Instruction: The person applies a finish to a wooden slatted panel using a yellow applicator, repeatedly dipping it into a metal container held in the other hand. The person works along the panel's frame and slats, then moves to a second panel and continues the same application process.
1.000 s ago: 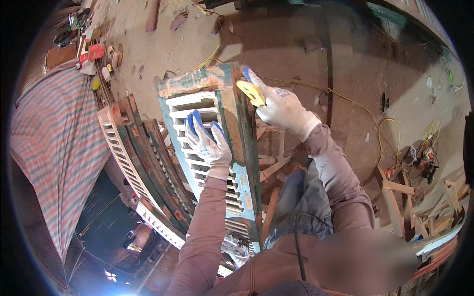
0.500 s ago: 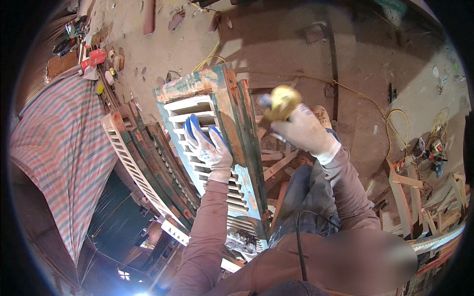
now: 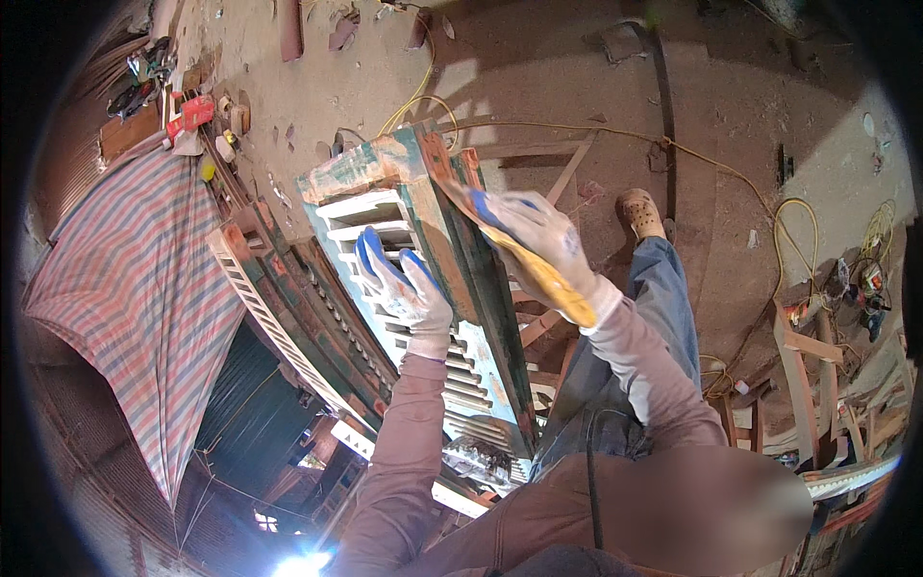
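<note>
The left hand, in a white glove with blue fingertips, lies open with its fingers a little apart on the pale slats of a louvered shutter, holding nothing. The right hand, gloved alike, is closed around a yellow-handled tool at the shutter's right side, near its upper end; the tool's far end is blurred, so whether it touches the wood is hard to say. The shutter lies in front of the person, slanting from upper left to lower right, its frame patched in green, brown and pale blue. To its right, one leg in blue jeans reaches out to a tan shoe on the floor. Just left of the shutter, another slatted frame lies beside dark green and reddish beams. Farther left hangs a striped cloth in red, blue and white. Well off to the right stand wooden pieces, and a yellow cord winds across the floor beyond the shutter.
</note>
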Motion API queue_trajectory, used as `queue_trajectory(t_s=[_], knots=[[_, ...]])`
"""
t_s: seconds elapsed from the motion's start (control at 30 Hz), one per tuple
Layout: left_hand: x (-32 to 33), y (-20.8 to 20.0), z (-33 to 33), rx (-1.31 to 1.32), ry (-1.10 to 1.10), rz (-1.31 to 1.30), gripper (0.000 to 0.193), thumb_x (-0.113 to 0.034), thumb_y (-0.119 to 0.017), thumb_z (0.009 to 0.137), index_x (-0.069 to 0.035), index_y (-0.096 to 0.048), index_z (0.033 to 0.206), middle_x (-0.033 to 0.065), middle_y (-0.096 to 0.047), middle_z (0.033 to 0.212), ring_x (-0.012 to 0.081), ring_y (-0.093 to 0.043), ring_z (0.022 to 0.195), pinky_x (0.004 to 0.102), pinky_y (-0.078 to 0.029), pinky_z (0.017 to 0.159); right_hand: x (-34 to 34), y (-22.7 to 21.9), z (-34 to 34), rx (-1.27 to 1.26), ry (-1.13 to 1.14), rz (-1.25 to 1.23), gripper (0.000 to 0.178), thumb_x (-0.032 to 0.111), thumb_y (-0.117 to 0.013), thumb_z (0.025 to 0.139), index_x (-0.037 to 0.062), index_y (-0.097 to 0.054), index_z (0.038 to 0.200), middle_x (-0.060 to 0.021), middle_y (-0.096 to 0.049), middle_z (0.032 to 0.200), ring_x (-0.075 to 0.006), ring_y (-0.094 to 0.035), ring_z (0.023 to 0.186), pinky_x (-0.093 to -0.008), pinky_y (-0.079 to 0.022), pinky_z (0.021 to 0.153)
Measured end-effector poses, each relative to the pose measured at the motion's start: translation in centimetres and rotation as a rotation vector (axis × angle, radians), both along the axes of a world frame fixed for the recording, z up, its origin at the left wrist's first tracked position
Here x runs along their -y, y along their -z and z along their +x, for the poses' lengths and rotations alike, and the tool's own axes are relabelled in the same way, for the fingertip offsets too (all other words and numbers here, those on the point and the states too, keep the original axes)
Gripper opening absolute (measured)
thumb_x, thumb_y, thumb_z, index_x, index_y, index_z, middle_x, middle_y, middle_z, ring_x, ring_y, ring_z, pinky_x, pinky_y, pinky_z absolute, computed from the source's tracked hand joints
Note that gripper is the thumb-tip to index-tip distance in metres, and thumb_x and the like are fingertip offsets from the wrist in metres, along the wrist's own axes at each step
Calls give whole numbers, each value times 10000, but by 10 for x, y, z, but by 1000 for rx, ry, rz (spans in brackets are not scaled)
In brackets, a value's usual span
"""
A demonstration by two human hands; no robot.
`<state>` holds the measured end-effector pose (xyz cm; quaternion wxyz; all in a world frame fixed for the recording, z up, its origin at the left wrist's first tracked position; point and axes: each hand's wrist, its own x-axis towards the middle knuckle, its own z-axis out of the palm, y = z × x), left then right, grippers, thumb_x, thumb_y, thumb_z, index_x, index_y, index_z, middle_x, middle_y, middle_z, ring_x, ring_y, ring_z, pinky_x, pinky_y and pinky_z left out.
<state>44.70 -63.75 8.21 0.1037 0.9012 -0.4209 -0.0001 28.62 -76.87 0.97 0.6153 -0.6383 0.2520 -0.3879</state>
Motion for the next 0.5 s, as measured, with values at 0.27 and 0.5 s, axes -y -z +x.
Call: queue_trajectory(t_s=[0.27, 0.5], knots=[[-4, -4, 0, 47, 13, 58, 527, -267, -429, 1080, 21, -377, 1518, 246, -405, 1497, 410, -416, 1364, 493, -326, 1147, 47, -6, -8, -201, 71, -137, 479, 70, -709, 834, 35, -636, 1306, -157, -688, 1224, -349, -659, 1031, -413, -550, 880], [-3, -2, 4, 52, 13, 44, 561, -262, -485, 1028, 34, -403, 1498, 249, -446, 1489, 439, -407, 1369, 553, -308, 1129, 64, -53, 20, -563, -36, -544, 415, 152, -708, 787, 83, -691, 1196, -69, -679, 1235, -245, -638, 1077, -377, -553, 843]])
